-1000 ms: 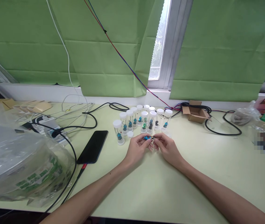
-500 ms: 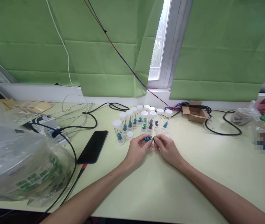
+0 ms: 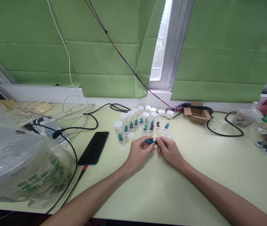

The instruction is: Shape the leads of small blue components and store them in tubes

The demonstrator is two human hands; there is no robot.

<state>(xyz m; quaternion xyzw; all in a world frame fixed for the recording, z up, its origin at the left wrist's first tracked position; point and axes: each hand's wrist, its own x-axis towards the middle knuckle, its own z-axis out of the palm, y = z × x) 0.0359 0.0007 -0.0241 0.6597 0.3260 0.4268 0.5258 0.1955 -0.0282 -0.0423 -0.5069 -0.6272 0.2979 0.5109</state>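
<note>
My left hand [image 3: 137, 151] pinches a small shiny blue part [image 3: 149, 141] between thumb and fingertips. A small black piece [image 3: 156, 142] at its right end is gripped by the fingertips of my right hand [image 3: 170, 151]. The exact kind of the blue part is too small to make out. Just beyond both hands, several clear tubes with white caps stand upright, each with a small coloured item on a stem; the nearest tube [image 3: 119, 135] is at the left. A loose white cap [image 3: 131, 135] lies on the table beside my left hand.
A black phone [image 3: 93, 148] lies to the left, near a cable and a large clear plastic bag [image 3: 25, 163]. A small open cardboard box [image 3: 197, 115] stands behind on the right, among black cables [image 3: 227, 135]. The table's front edge runs under my forearms.
The blue part has shifted slightly right and down, and more of it and of the black piece shows. My right fingertips have moved a little to the right.
</note>
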